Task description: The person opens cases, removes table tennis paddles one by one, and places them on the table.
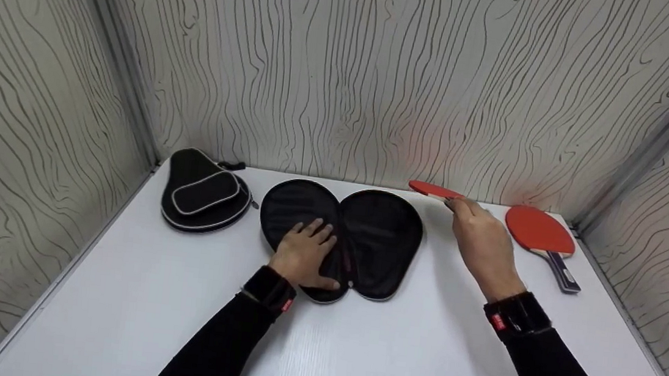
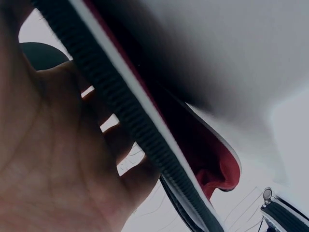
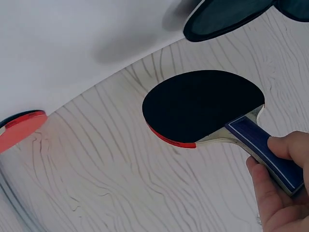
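A black paddle case (image 1: 379, 235) lies unfolded on the table, its two rounded halves side by side. My left hand (image 1: 303, 255) rests on the left half with fingers spread. In the left wrist view, the case's zipped edge (image 2: 120, 104) crosses in front of the palm, and red lining (image 2: 217, 169) shows beyond it. Right of the case, my right hand (image 1: 483, 242) grips a table tennis paddle (image 1: 432, 189) by its blue handle (image 3: 263, 150), raised off the table. Its red face is up; the right wrist view shows the black face (image 3: 198, 106).
A second black case (image 1: 205, 194) with a white-trimmed pocket lies at the left of the white table (image 1: 355, 356). Another red paddle (image 1: 539, 229) lies at the right, handle toward the front. Wood-grain patterned walls (image 1: 345, 72) enclose the back and sides.
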`<state>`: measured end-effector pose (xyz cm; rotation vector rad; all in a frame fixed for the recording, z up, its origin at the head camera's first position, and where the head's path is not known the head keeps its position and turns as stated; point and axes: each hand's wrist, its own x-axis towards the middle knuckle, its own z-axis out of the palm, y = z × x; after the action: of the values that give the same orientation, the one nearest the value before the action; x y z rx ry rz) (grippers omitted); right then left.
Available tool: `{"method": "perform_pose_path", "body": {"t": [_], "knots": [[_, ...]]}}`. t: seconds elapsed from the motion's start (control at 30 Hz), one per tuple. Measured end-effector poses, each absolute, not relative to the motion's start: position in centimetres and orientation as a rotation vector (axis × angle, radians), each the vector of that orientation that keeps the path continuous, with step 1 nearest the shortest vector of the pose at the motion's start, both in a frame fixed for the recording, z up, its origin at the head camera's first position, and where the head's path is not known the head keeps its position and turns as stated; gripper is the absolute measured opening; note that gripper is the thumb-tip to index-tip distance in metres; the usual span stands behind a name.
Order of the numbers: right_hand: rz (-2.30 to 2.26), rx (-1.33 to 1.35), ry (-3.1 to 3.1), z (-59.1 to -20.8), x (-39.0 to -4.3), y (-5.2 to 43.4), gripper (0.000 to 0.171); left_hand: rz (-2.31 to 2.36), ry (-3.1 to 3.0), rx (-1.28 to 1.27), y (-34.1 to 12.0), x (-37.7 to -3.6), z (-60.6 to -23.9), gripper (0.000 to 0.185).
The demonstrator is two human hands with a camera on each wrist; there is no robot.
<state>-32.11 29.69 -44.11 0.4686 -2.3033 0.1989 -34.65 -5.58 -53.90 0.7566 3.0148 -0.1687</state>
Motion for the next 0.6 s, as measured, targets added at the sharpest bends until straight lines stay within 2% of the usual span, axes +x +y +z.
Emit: {"method": "perform_pose_path", "body": {"t": [0.13,0.33,0.6], "knots": [[0.207,0.405,-2.384,-44.1,-32.0,31.0,0.02,-0.206,3.017,0.761,-5.5,-34.1,-53.1,0.113],[0.204,0.303,-2.467,-44.1,-31.8,32.7,0.026,-0.117,3.024,0.795,-5.8,-34.8,-54.2,0.115],[0.189,0.271,-2.466,-44.4,-31.8,34.9,0.026,-0.113,3.03,0.809,-5.9,-35.4,-55.0,0.117]]}}
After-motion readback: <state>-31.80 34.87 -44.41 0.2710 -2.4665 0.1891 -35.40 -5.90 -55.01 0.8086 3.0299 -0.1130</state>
